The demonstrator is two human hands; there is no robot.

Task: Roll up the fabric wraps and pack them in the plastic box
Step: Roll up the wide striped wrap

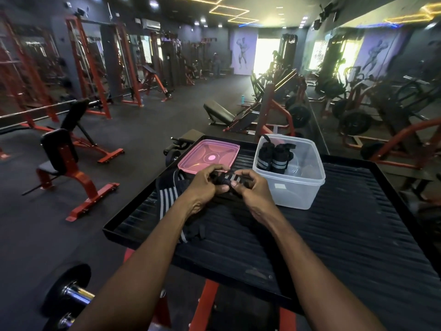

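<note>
A black fabric wrap (225,180) with grey stripes is partly rolled between my two hands above the black ribbed platform (334,223). My left hand (207,181) grips the rolled end, and my right hand (250,185) pinches it from the other side. The wrap's loose tail (168,195) trails left and down across the platform. The clear plastic box (293,187) stands just right of my hands, with two rolled wraps (274,156) upright in its far left corner.
The box's pink lid (208,156) lies upturned on the platform beyond my hands. Red and black gym benches (69,163) stand on the floor at left. A dumbbell (69,295) sits near the lower left. A mirror wall runs along the right.
</note>
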